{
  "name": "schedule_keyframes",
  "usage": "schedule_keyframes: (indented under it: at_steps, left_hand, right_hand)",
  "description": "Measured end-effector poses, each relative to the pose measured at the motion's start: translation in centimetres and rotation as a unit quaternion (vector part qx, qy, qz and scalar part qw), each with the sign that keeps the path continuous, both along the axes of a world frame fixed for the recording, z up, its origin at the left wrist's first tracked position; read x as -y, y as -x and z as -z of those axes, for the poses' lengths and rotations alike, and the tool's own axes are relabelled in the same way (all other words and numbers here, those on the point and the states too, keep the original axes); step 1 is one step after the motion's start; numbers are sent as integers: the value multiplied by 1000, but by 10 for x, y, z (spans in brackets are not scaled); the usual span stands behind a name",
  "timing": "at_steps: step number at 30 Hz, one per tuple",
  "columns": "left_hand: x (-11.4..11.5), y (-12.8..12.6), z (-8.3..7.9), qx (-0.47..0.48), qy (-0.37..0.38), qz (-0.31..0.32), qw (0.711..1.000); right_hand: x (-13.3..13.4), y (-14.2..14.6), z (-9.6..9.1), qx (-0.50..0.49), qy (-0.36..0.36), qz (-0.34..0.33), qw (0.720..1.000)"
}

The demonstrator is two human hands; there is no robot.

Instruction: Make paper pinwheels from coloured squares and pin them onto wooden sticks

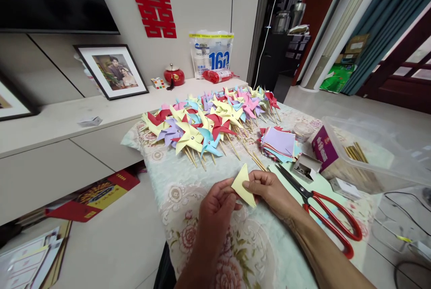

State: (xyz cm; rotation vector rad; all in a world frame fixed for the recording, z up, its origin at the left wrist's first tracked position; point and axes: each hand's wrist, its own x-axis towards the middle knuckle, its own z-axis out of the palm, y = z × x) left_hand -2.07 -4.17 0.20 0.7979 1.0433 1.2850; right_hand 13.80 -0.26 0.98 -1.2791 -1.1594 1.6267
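Note:
A folded yellow paper triangle (243, 185) is held between both hands above the flowered tablecloth (188, 217). My left hand (215, 206) pinches its lower left side. My right hand (269, 188) pinches its right edge with thumb and fingers. Behind them lies a big heap of finished paper pinwheels (208, 123) in yellow, red, blue, pink and purple on wooden sticks. A stack of coloured paper squares (279, 143) sits to the right of the heap.
Red-handled scissors (323, 208) lie right of my right hand. A small open box (305, 168), a purple carton (323, 147) and a clear plastic bin (380, 154) with wooden sticks (355, 152) stand further right. Loose sticks (254, 159) lie near the paper stack. A low white cabinet (67, 145) runs along the left.

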Motion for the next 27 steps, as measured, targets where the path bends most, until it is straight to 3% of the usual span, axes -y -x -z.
schedule_keyframes:
  at_steps: [27]
  left_hand:
    - [-3,0,0,3,7,-8,1000]
  right_hand:
    - [2,0,-4,18,-5,-34,999]
